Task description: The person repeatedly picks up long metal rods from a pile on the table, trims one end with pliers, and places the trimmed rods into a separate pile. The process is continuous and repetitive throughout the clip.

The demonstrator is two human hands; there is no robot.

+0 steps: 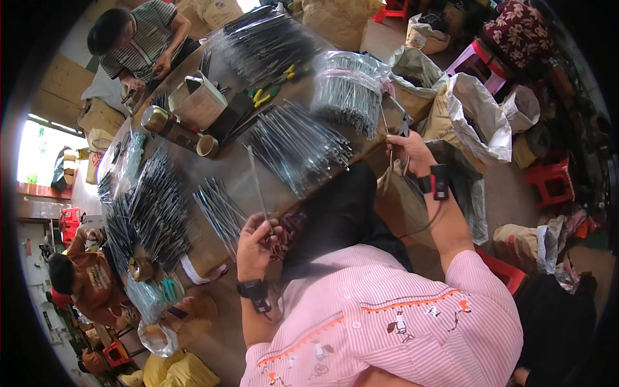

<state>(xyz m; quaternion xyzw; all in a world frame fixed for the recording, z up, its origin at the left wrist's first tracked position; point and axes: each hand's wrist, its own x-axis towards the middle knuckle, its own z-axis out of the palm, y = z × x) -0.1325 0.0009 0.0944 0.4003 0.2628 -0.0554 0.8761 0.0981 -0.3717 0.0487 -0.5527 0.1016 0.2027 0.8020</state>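
My left hand (256,242) pinches the near end of a long thin grey metal rod (256,184) that points away over the table (232,164). My right hand (407,152) is raised at the table's right edge. It grips a small dark plier-like tool (403,126) and thin rods (387,138) hanging beside it. A fanned pile of the same rods (296,145) lies between my hands. A smaller pile (219,209) lies just left of my left hand. Both wrists wear dark bands.
A clear bag of rods (348,90), a cardboard box (200,100), a metal tin (161,122), a tape roll (207,146) and yellow-green pliers (271,90) lie farther off. A striped-shirted person (138,39) works opposite, another person (90,277) at left. Sacks (477,116) and red stools (551,180) crowd the right.
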